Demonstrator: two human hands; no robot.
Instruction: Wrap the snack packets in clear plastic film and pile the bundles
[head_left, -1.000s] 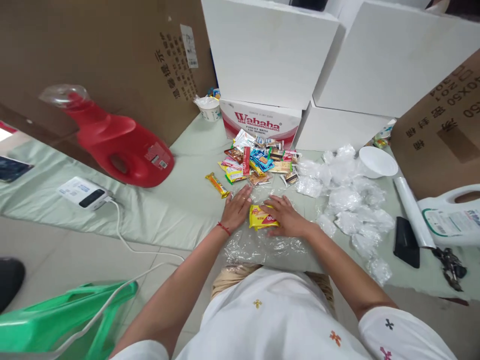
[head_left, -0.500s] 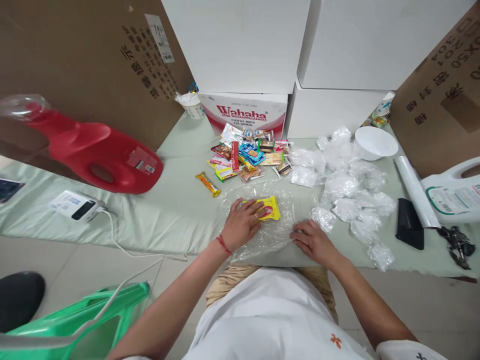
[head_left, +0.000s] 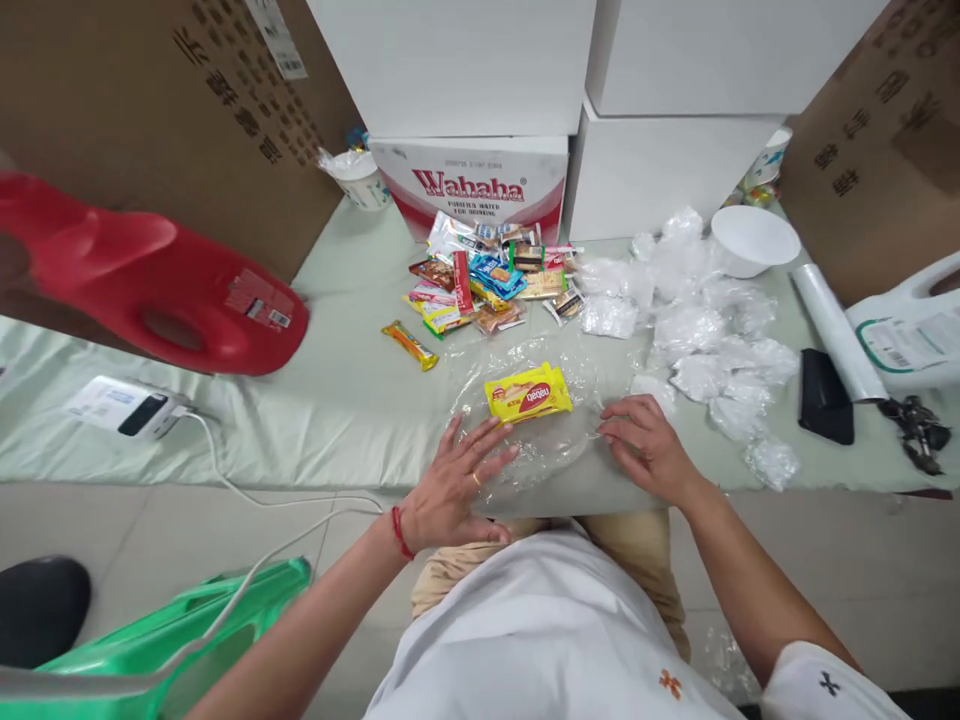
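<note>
A yellow Nabati snack packet (head_left: pixel 529 393) lies flat on a spread sheet of clear plastic film (head_left: pixel 566 455). My left hand (head_left: pixel 457 485) is open with its fingers spread, over the film's left front edge just below the packet, and holds nothing. At the film's right edge, my right hand (head_left: pixel 649 448) has its fingers curled and drawn together on the plastic. Several crumpled clear plastic bundles (head_left: pixel 686 335) lie beyond my right hand. An orange snack bar (head_left: pixel 409 345) lies apart, left of a pile of mixed wrapped snacks (head_left: pixel 487 280).
White boxes (head_left: pixel 675 170) and a Wahaha carton (head_left: pixel 472 185) stand behind the snacks. To the left are a red jug (head_left: pixel 180 290) and a white device (head_left: pixel 124 408) with a cable. At right are a white bowl (head_left: pixel 754 242), a roll (head_left: pixel 838 335) and a black case (head_left: pixel 825 395).
My left hand has come off the yellow packet and drawn back toward me, fingers spreading. The packet now shows fully. My right hand stays at the film's right edge; the view has shifted.
</note>
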